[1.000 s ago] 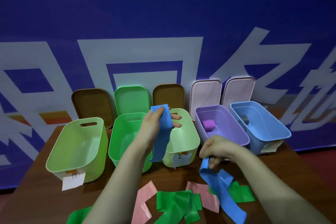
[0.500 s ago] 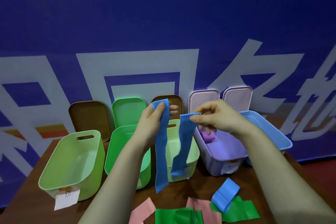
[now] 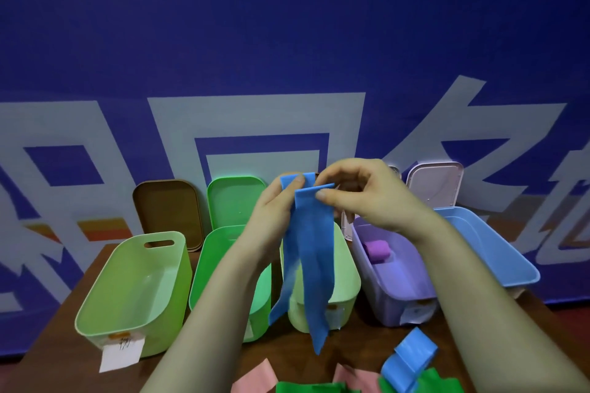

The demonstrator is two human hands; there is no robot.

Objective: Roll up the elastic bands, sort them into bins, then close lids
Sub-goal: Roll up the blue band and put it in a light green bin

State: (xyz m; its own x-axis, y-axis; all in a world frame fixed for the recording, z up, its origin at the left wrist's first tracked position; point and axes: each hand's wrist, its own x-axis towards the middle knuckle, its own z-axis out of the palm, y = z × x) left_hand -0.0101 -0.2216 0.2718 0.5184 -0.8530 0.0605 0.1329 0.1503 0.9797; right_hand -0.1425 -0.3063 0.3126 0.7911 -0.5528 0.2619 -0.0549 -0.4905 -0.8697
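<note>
Head view: your left hand and right hand each pinch one end of the blue band.
Done: purple roll binned.
Left: loose bands at the table's near edge; lids off.

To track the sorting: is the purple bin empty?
Not empty: one rolled purple band lies inside the purple bin.

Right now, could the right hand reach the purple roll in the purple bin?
Probably yes: the purple bin is open and the purple roll lies uncovered just below the right hand, though that hand is pinching the blue band.
</note>
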